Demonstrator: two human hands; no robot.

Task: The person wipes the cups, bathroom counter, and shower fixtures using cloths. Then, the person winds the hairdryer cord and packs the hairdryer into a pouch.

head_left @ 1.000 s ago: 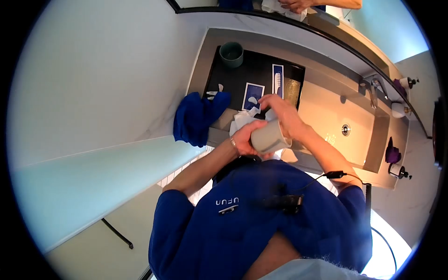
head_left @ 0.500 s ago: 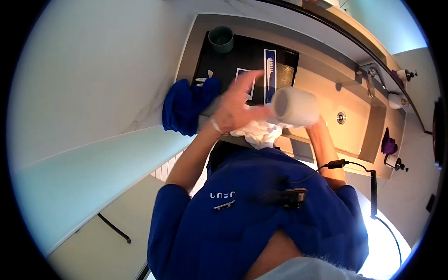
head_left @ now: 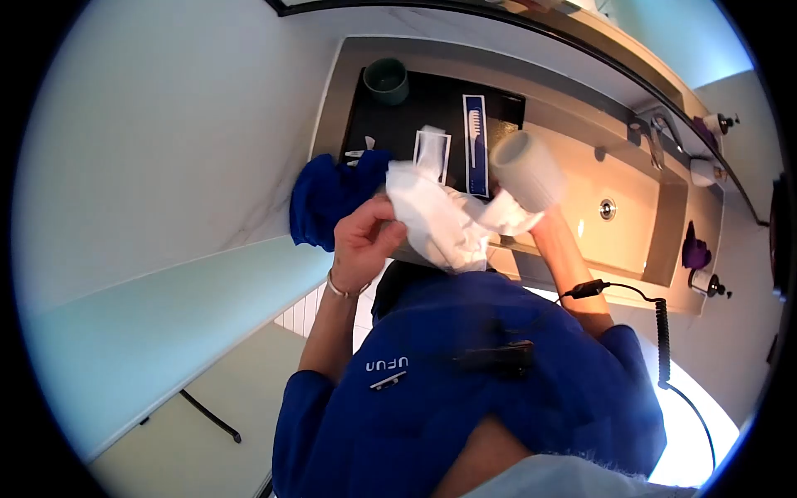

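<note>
- Pinching the near-left edge of the white cloth (head_left: pixel 438 222), the left hand (head_left: pixel 363 246) has thumb and forefinger drawn together; the remaining fingers are curled.
- Right hand (head_left: pixel 542 222): mostly concealed behind the pale cup (head_left: pixel 531 174) and a fold of the cloth. Its fingers are out of sight; their grip cannot be told.
- Pale cup: located at the right hand, in front of the boundary between tray and sink; tilted, with its mouth toward the tray side.
- White cloth: bunched between the two hands, reaching from the left fingertips to the base of the pale cup.
- Black tray (head_left: pixel 440 108): carries a green cup (head_left: pixel 386 81), upright at the far left corner, a comb packet (head_left: pixel 476 145) near the right side, and a card (head_left: pixel 432 153) partly covered by something white and blurred.
- Blue cloth (head_left: pixel 334 201): heaped at the tray's near left corner, just beside the left hand.
- Sink (head_left: pixel 573 187): right of the tray, with a drain (head_left: pixel 608 209) in its floor and a faucet (head_left: pixel 653 145) at the back.
</note>
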